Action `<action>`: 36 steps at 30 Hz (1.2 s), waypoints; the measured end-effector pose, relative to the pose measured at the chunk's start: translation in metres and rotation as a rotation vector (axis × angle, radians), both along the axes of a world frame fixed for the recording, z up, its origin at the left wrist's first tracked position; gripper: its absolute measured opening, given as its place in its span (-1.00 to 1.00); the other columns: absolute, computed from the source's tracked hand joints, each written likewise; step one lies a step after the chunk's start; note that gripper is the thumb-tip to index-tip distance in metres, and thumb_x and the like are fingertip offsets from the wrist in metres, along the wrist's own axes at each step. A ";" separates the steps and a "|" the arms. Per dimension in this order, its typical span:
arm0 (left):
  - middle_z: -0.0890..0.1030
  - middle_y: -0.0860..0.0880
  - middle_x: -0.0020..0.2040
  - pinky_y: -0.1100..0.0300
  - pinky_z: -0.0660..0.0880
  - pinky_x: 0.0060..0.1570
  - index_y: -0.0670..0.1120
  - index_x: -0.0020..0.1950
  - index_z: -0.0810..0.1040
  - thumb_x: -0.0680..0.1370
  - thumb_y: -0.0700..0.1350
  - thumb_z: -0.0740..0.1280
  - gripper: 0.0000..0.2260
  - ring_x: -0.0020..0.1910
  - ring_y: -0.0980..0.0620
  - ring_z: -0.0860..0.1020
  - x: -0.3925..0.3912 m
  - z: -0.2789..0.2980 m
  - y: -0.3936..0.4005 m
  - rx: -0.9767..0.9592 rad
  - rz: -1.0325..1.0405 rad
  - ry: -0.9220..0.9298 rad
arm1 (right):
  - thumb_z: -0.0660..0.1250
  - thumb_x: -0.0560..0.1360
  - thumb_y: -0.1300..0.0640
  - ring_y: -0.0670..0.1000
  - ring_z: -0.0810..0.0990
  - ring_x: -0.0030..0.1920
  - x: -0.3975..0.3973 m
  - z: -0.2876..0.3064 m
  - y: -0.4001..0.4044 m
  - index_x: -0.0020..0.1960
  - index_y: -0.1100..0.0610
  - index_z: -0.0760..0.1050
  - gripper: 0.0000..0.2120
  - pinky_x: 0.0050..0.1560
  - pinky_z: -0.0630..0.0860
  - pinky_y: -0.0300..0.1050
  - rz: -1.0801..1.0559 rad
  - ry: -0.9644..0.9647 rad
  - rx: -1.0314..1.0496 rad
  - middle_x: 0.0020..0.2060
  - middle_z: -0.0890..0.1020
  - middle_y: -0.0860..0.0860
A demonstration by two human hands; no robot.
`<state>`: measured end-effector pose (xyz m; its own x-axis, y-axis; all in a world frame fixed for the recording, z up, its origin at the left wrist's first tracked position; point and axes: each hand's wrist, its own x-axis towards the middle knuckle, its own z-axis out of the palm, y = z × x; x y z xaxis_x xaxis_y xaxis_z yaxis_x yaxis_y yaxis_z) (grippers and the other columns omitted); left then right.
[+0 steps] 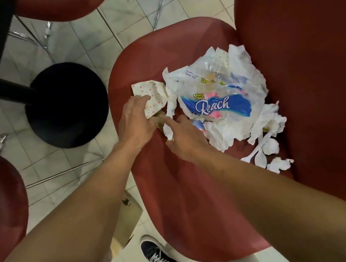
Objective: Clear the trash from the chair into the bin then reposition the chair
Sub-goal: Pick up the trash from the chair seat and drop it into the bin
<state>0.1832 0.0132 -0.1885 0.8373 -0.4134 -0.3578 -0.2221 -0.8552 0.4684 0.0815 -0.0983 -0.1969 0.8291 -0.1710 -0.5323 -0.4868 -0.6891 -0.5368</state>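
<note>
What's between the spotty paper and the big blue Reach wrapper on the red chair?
In the head view, a crumpled strip of white tissue lies between the polka-dot paper, which the left hand touches, and the clear plastic Reach wrapper.

"Reach" is printed in white script on the blue band of the clear plastic wrapper (218, 92); "Softest Touch" is set in yellow above it. Other small print is unreadable.
</note>
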 end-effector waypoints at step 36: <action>0.63 -0.15 -0.12 0.00 0.44 -0.17 -0.18 0.05 0.59 0.45 -0.20 0.32 -0.81 -0.14 -0.19 0.58 -0.049 0.027 0.000 0.380 -0.233 -0.425 | 0.26 0.43 0.22 0.08 0.59 0.03 -0.095 0.053 -0.009 0.31 -0.03 0.39 -0.53 0.02 0.55 0.01 -0.242 -0.015 0.103 0.09 0.60 -0.01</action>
